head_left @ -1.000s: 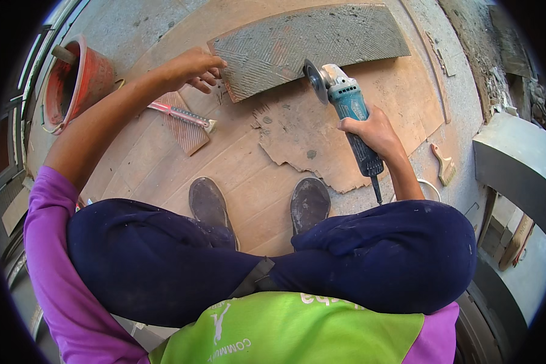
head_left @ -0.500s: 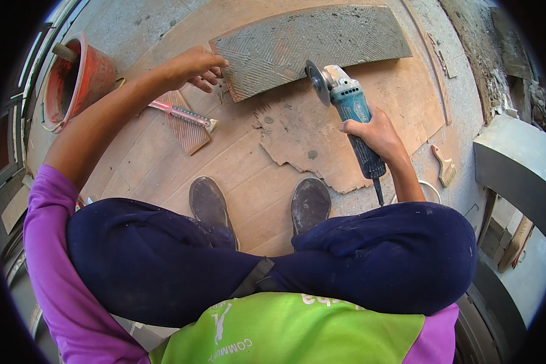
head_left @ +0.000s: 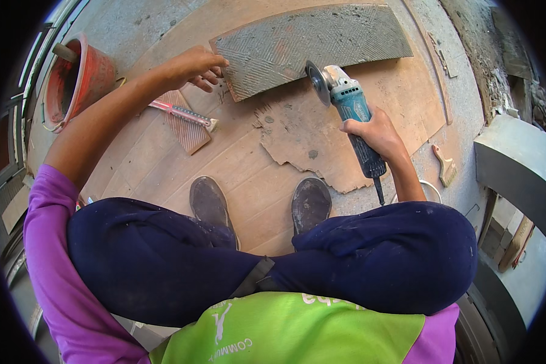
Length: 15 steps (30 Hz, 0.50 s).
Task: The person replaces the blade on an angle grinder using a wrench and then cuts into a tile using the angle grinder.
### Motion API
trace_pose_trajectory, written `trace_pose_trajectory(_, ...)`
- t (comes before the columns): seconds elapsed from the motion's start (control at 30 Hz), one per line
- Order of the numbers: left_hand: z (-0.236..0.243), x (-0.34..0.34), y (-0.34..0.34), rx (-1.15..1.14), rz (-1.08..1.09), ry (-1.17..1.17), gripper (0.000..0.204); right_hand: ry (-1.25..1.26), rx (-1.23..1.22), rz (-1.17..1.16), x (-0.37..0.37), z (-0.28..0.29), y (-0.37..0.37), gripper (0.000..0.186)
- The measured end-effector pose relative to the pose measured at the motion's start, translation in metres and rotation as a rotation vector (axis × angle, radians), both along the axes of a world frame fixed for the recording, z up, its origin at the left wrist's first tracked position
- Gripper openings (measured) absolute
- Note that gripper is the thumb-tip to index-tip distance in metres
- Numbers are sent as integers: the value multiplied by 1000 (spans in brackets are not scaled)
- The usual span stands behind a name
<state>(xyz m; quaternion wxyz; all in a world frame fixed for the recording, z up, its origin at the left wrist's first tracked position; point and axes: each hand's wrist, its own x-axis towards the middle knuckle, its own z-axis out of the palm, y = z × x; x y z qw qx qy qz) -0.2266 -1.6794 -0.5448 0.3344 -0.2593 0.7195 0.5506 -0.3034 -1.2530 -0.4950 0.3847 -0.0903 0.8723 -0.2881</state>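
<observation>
The angle grinder (head_left: 350, 102), teal and black, is in the right hand (head_left: 379, 133), right of centre and just off the near edge of the grey slab (head_left: 312, 51). Its long axis slants, with the cutting disc (head_left: 317, 83) at the far-left end and the cord end nearest the right knee. The grinder should feel dense and rigid, with its weight toward the metal head; the black barrel is the place to grip, well back from the disc. The right hand is wrapped around that body, thumb across its left side. The disc overlaps the slab's near edge in view; whether it touches, I cannot tell.

The slab lies ridged face up, its long axis left to right with the right end farther away. It looks stiff, fairly heavy and probably brittle, best held by its ends. The left hand (head_left: 197, 65) is at its left end, half open with fingers loosely curled; contact is unclear.

Left and nearer, a red-handled tool (head_left: 179, 113) lies across a ridged tile piece (head_left: 195, 143). Beyond sits a red bucket (head_left: 97, 79); a brush (head_left: 446, 167) lies to the right.
</observation>
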Motion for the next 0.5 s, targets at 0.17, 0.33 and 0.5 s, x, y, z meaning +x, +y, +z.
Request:
trace_pose_trajectory(0.17,2,-1,1,1,-2,5,57,12,13,-10,0,1,-1,50)
trace_pose_trajectory(0.33,1,0,1,1,11,6,57,18,24,-5,1,7,-2,52)
trace_pose_trajectory(0.5,1,-1,0,-4,-1,-3,57,30,-7,-14,2,11,1,53)
